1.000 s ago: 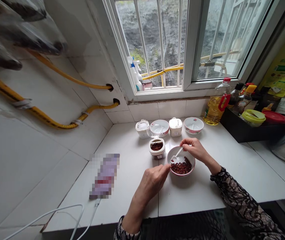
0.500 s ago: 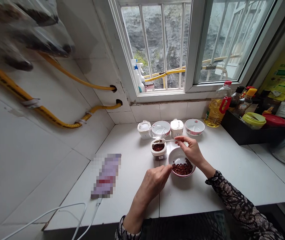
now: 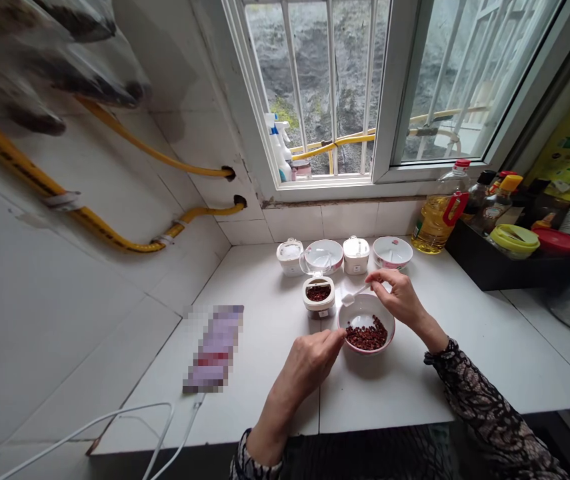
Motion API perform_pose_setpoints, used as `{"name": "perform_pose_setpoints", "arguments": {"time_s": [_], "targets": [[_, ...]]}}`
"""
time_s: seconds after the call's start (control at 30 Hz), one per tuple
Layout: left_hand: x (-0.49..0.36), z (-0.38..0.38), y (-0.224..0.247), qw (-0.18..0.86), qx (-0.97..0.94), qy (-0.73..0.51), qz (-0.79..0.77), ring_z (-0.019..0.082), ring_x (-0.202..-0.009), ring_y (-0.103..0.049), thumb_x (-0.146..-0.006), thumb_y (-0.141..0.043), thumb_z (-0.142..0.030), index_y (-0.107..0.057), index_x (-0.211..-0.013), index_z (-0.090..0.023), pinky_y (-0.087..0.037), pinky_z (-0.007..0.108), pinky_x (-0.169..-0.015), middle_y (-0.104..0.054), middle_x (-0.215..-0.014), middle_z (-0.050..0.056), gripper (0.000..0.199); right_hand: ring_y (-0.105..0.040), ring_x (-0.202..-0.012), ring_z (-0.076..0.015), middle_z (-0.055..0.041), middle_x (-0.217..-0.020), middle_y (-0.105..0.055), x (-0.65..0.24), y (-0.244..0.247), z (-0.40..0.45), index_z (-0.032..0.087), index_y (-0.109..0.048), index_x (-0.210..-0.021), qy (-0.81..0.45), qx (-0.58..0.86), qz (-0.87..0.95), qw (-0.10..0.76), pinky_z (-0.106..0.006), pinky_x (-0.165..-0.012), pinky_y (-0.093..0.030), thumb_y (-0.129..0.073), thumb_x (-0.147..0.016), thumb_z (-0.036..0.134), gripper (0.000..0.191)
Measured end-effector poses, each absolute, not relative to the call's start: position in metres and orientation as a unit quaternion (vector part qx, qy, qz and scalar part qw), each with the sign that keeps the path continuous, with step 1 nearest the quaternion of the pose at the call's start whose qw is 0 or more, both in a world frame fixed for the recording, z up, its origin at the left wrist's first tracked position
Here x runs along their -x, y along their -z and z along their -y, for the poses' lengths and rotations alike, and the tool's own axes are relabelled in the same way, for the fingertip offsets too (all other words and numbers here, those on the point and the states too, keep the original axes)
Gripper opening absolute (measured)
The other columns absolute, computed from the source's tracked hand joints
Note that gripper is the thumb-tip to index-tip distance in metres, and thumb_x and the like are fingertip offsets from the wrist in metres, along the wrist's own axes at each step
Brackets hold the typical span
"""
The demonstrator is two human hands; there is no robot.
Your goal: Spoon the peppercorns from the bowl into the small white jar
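My right hand (image 3: pixel 399 297) pinches the handle of a small white spoon (image 3: pixel 355 295), whose scoop is over the back left rim of a white bowl (image 3: pixel 365 305). Dark red peppercorns (image 3: pixel 367 335) lie in the front part of that bowl. With closed fingers, my left hand (image 3: pixel 317 357) grips the bowl's left rim. Just left of the bowl stands a small open jar (image 3: pixel 319 308) with its clear lid raised, holding more of the same peppercorns.
Behind are a lidded jar of white stuff (image 3: pixel 290 259), two white bowls (image 3: pixel 323 256) (image 3: pixel 393 253) and another white jar (image 3: pixel 356 256). An oil bottle (image 3: pixel 433 220) and a black condiment box (image 3: pixel 485 263) stand right. A blurred purple item (image 3: pixel 215 350) with a cable lies left.
My right hand has moved slightly right, drawing the spoon from above the open jar to the bowl's back rim. My left hand still holds the bowl.
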State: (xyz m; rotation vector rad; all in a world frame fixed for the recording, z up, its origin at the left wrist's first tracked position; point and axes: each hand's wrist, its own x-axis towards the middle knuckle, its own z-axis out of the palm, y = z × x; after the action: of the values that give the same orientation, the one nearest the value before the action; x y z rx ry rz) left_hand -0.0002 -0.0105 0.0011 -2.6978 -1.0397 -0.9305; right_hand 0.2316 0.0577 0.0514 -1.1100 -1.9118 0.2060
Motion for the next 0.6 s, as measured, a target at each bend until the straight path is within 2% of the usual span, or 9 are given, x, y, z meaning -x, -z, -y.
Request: {"name": "perform_pose_setpoints", "arguments": {"time_s": [0.13, 0.27, 0.6], "targets": [[0.001, 0.010, -0.001, 0.037, 0.888, 0.307, 0.341, 0.013, -0.055, -0.061, -0.106, -0.033, -0.018, -0.057, -0.101, -0.017, -0.041, 0.022, -0.049, -0.063, -0.068, 0.000, 0.024, -0.066, -0.074, -0.0188, -0.0028, -0.080, -0.076, -0.238, -0.043, -0.060, 0.021, -0.069, -0.081, -0.091, 0.453, 0.812, 0.356, -0.035, -0.082, -0.043, -0.054, -0.084, 0.008, 0.020], [0.001, 0.010, 0.000, 0.029, 0.889, 0.298, 0.347, 0.013, -0.054, -0.061, -0.105, -0.034, -0.016, -0.057, -0.100, -0.017, -0.041, 0.023, -0.049, -0.063, -0.068, 0.000, 0.024, -0.065, -0.075, -0.0188, -0.0053, -0.084, -0.077, -0.231, -0.036, -0.057, 0.019, -0.069, -0.083, -0.088, 0.427, 0.846, 0.307, -0.039, -0.089, -0.038, -0.053, -0.083, 0.004, 0.021], [0.002, 0.010, 0.000, 0.027, 0.890, 0.294, 0.348, 0.013, -0.054, -0.061, -0.105, -0.035, -0.017, -0.058, -0.099, -0.017, -0.040, 0.022, -0.049, -0.063, -0.067, 0.000, 0.024, -0.064, -0.070, -0.0155, -0.0005, -0.074, -0.073, -0.227, -0.036, -0.055, 0.019, -0.069, -0.077, -0.191, 0.411, 0.841, 0.297, -0.039, -0.094, -0.038, -0.051, -0.080, 0.005, 0.023]]}}
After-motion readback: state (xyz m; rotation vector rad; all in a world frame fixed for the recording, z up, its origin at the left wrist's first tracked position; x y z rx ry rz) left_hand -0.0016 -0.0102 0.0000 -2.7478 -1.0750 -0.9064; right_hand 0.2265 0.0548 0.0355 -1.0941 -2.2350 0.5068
